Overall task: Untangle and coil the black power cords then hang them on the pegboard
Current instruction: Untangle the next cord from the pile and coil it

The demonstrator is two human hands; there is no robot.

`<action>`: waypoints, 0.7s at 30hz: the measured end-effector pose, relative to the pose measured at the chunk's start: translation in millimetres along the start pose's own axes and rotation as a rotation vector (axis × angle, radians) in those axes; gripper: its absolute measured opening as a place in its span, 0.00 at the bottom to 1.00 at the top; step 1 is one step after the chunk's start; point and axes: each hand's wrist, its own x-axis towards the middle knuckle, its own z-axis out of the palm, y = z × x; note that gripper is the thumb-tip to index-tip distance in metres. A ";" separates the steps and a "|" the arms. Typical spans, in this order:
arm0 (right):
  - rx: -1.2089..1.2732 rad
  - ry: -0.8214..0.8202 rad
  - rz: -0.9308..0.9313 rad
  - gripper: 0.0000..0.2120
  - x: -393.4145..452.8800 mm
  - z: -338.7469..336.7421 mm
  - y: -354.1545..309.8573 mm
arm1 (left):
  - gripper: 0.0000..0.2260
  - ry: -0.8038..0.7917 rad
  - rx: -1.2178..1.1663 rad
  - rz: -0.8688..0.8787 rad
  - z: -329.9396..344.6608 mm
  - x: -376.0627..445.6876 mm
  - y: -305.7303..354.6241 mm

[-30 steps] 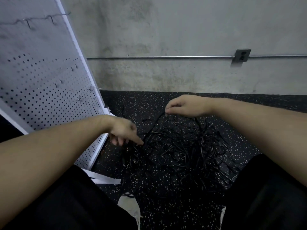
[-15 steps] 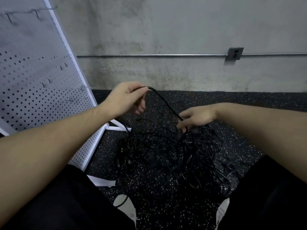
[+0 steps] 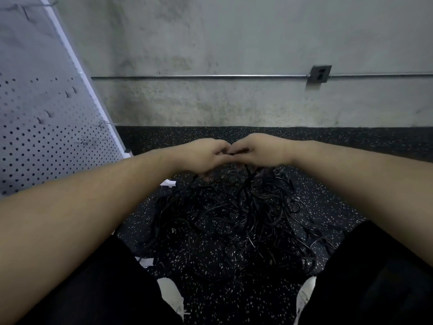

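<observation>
The left hand [image 3: 203,155] and right hand [image 3: 259,150] are held together above the far edge of the cords [image 3: 236,214], fingertips touching. A short dark piece of cord is seen pinched between the fingers of both hands where they meet (which strand it belongs to cannot be told). Strands are drawn up from the tangle toward the underside of the right hand. The cords are spread in a loose black heap on the speckled floor [image 3: 210,285], between the knees. The pegboard [image 3: 44,127] is leaned at the left, with bare hooks [image 3: 103,124] near its edge.
</observation>
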 end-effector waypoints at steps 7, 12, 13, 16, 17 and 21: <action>0.218 -0.045 0.289 0.12 -17.5 -10.5 22.9 | 0.13 0.269 -0.027 -0.149 -5.9 6.3 -17.4; 0.198 -0.243 0.384 0.11 -23.2 -14.3 29.4 | 0.13 0.420 -0.231 -0.263 -7.9 10.7 -15.0; 0.197 -0.301 0.426 0.14 -25.4 -12.6 30.9 | 0.13 0.475 -0.319 -0.275 -10.0 10.9 -13.3; 0.276 -0.425 0.551 0.17 -31.8 -6.5 33.8 | 0.13 0.557 -0.453 -0.238 -11.1 11.4 -8.2; 0.273 -0.406 0.563 0.14 -32.2 -5.8 32.8 | 0.13 0.568 -0.469 -0.224 -9.9 11.2 -6.6; -0.016 -0.152 0.395 0.10 -30.3 -11.2 36.1 | 0.11 0.533 -0.482 -0.215 -13.9 8.6 -12.4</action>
